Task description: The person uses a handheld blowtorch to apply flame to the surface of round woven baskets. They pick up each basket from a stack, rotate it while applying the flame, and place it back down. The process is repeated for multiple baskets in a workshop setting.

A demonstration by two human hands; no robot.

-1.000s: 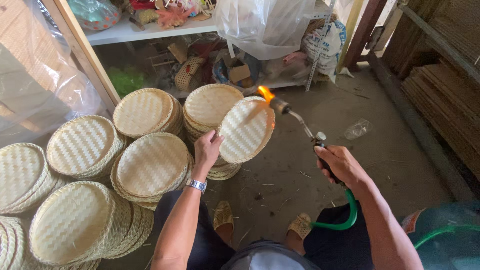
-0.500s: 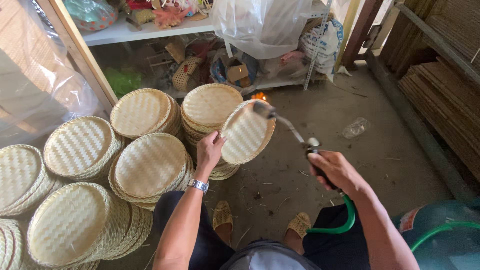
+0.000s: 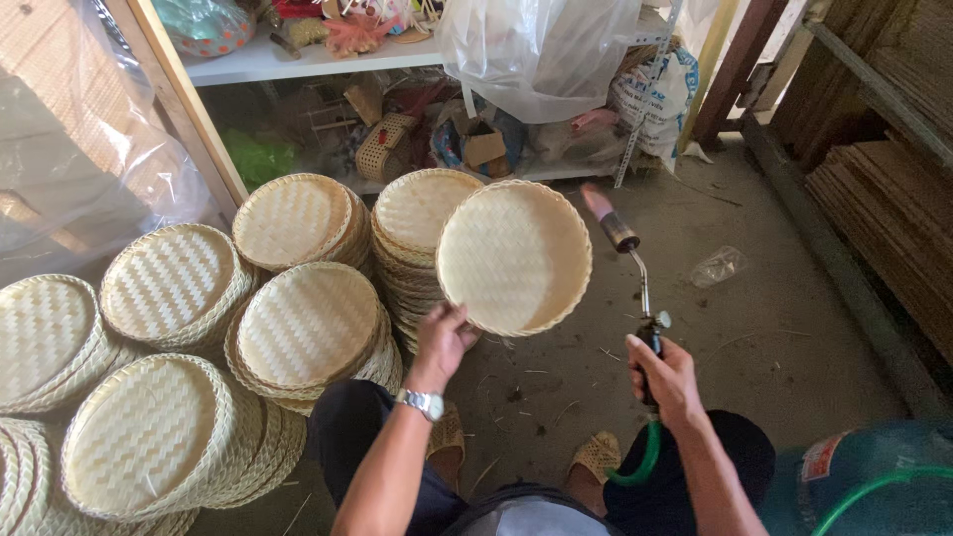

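One woven tray (image 3: 514, 256) is up in my left hand (image 3: 444, 340), pinched by its rim at about six o'clock, its flat inside now turned toward me. A second ago it was tilted edge-on with the flame licking its upper rim; now it faces me squarely. My right hand (image 3: 667, 377) is closed around the handle of the gas torch (image 3: 632, 273), whose nozzle points up toward twelve o'clock, just beside the tray's rim at three o'clock. The flame that burned bright orange a moment ago shows now only as a faint pinkish tip, clear of the weave. I judge the singeing pass along that edge is over and the tray has been swung round for a look. The green hose (image 3: 635, 465) curls down between my knees. Stacks of finished trays (image 3: 298, 328) spread from nine to eleven o'clock, another stack (image 3: 412, 223) just behind the held tray.
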